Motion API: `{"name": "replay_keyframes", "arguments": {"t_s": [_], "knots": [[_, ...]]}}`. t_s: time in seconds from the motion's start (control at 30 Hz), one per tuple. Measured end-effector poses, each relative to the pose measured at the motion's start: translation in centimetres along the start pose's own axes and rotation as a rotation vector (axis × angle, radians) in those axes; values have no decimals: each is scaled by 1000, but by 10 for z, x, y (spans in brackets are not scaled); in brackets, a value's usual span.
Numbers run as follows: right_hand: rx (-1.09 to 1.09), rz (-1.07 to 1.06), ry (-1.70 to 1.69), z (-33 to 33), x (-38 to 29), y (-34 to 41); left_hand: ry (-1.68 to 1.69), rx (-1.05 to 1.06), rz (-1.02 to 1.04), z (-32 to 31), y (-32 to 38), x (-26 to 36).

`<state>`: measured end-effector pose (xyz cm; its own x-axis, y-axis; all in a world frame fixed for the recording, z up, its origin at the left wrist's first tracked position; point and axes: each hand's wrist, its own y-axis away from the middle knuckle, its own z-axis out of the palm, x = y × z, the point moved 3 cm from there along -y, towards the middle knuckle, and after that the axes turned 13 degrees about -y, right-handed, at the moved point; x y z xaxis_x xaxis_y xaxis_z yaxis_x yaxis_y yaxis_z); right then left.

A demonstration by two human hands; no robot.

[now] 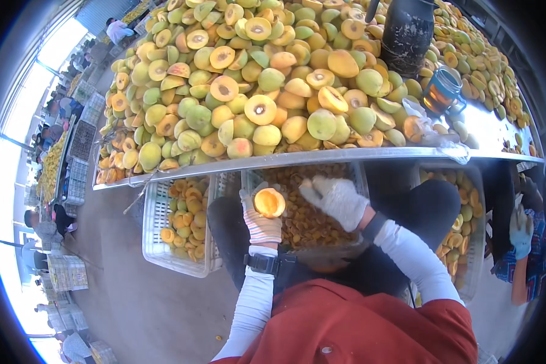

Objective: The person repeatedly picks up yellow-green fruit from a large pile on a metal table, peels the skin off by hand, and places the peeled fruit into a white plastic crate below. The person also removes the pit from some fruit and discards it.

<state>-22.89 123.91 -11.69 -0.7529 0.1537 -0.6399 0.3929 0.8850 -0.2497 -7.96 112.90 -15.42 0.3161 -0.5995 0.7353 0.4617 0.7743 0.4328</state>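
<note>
My left hand [263, 223], in a striped knit work glove, holds a halved yellow peach [270, 203] with its hollowed cut face turned up. To its right, my right hand [339, 200] wears a pale knit glove. It hovers apart from the peach half, over a crate [361, 182] between my knees. Blur hides whether anything small sits in its fingers. Small brown pieces, apparently peach pits [300, 230], fill that crate. Beyond both hands, a metal-edged table [291, 159] bears a large heap of peach halves [259, 109], some with pits still in them.
White plastic crates of peach halves stand at left [152, 245] and right [475, 273]. A blue-tinted mug [442, 91], a plastic bag [418, 120] and a dark container [407, 36] are on the table. A co-worker's gloved hand [521, 232] is at far right. Other people work at left.
</note>
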Motion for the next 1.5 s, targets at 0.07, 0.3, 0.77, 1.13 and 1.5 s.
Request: {"name": "replay_keyframes", "arguments": {"t_s": [0.07,0.3,0.77,1.13,1.5], "knots": [[-78,9,-79,12,-22,13,-152,51,74,3,2,0],[-168,-35,-50,26,-35,22,-393,-25,173,12,8,-1],[-276,184,-418,36,-30,29,-515,29,251,11,8,2],[-568,514,-1000,41,-27,32,-628,-68,308,17,15,4],[-664,834,-1233,16,-36,30,-522,-204,244,37,13,2]]}}
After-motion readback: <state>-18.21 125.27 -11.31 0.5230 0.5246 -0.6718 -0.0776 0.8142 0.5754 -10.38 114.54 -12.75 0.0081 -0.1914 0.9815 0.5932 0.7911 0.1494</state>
